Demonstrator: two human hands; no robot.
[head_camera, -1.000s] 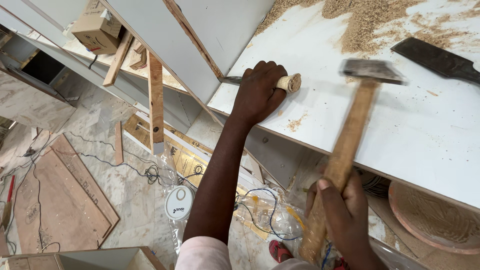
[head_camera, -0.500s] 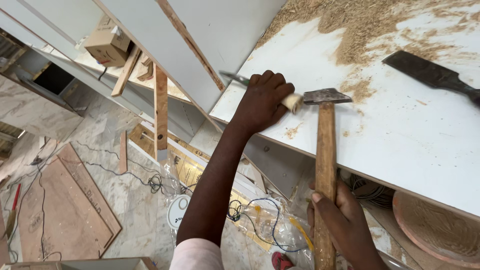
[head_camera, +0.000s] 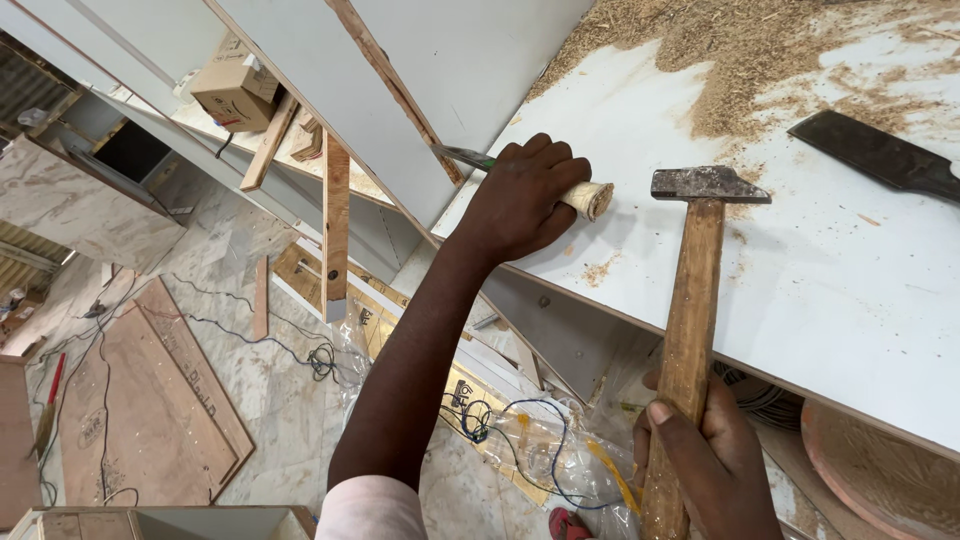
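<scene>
Left hand (head_camera: 525, 195) wrapped tight around a chisel (head_camera: 590, 198) — fingers curled over the pale wooden handle, whose butt end pokes out just right of the knuckles. The metal blade shows on the far side of that hand, tip at the wooden strip (head_camera: 392, 90) edging the upright white panel (head_camera: 470, 50). Hand and chisel rest on the white bench (head_camera: 850, 290) near its front edge.

Right hand (head_camera: 715, 465) closed around the lower end of a hammer (head_camera: 695, 290), thumb laid on the wooden shaft; shaft runs up from that hand, steel head lying over the bench just right of the chisel butt, close but not touching it.

Sawdust (head_camera: 760, 50) heaped on the bench beyond both hands, a few flecks just below the left hand. A dark flat blade (head_camera: 875, 155) lies on the bench, well right of the hammer head.

Below the left forearm — marble floor (head_camera: 250, 400) with a cable (head_camera: 320, 355), clear plastic wrap, a plywood sheet (head_camera: 150, 400). Far left of the left hand a cardboard box (head_camera: 235, 90) sits on a shelf.
</scene>
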